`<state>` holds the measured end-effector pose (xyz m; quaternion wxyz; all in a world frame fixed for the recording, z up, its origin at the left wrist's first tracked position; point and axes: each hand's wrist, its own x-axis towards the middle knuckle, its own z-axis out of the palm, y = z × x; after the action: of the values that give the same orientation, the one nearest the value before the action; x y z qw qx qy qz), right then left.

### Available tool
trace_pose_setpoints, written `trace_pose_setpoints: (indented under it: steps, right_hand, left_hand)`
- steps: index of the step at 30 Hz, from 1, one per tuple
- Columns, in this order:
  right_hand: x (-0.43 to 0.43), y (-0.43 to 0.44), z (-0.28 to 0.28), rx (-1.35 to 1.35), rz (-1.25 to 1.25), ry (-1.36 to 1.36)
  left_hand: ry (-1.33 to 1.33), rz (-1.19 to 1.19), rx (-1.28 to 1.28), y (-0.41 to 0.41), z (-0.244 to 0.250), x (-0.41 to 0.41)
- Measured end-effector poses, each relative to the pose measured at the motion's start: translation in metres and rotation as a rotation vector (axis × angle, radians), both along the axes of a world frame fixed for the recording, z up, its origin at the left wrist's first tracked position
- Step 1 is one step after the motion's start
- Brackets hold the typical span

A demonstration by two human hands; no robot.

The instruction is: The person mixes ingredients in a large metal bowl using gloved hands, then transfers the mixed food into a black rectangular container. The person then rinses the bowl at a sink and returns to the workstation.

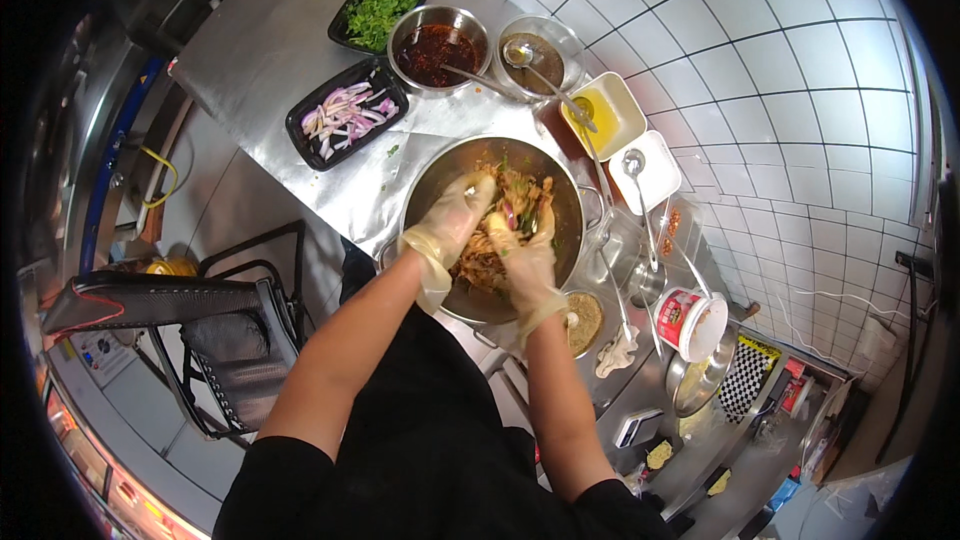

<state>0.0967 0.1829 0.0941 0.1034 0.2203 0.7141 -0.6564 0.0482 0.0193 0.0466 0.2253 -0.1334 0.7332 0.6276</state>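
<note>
Both my hands wear translucent disposable gloves and are inside a large two-handled steel pot. A mix of brown shredded food, with bits of purple onion and green herb, fills part of it. My left hand presses against the mix from the left, its fingertips partly hidden. Facing it, my right hand has thumb and fingers around a clump of the mix. Left of the pot stands a black tray of sliced purple onion. Chopped green herbs lie in another black tray.
Behind the pot are a steel bowl of red chili oil and a clear bowl of brown liquid. White tubs, long-handled spoons and a red-and-white bucket line the tiled wall. A black chair stands lower left.
</note>
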Motion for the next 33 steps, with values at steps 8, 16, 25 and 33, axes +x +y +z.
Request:
trace_pose_setpoints:
  steps: [8,16,25,33]
  right_hand:
    - [-0.044,0.045,-0.047,0.694,0.395,0.273]
    - [0.032,0.029,0.010,0.919,0.670,-0.097]
    - [0.000,0.012,-0.015,0.601,0.325,0.085]
    - [0.015,0.001,-0.007,0.175,0.160,0.343]
  left_hand:
    - [0.000,-0.178,-0.067,0.001,0.025,0.052]
    - [0.614,-0.220,-0.466,-0.001,0.039,-0.010]
    - [0.033,-0.383,-0.189,0.016,0.005,-0.036]
    - [0.029,-0.049,0.362,0.003,0.042,0.026]
